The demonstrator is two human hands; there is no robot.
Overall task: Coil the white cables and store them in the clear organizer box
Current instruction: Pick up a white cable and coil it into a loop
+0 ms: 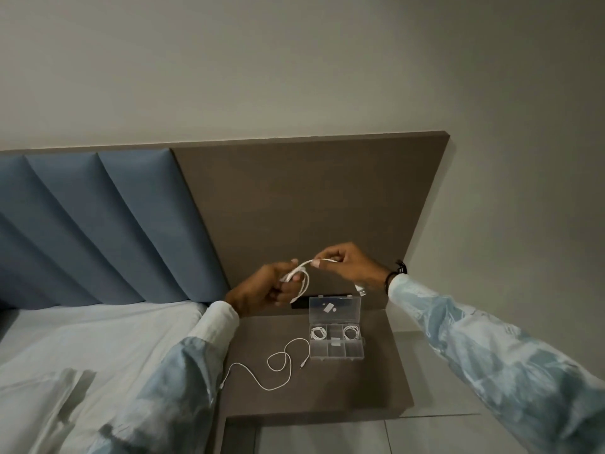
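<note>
Both hands hold one white cable [306, 279] in the air above the brown nightstand [262, 401]. My left hand [266, 287] grips its looped part; my right hand [348, 265] pinches the strand further along, and the cable's plug end [361, 290] hangs below that wrist. The clear organizer box [336, 348] stands open on the nightstand, lid [334, 309] tipped back. Two coiled white cables lie in its back compartments, one at the left [318, 332] and one at the right [351, 332]. A second loose white cable [276, 362] snakes uncoiled across the nightstand left of the box.
A bed with a white sheet [98, 339] lies to the left, against a blue padded headboard [98, 224]. A brown wall panel [311, 208] rises behind the nightstand. Grey floor tiles [425, 434] show beyond the nightstand's front edge.
</note>
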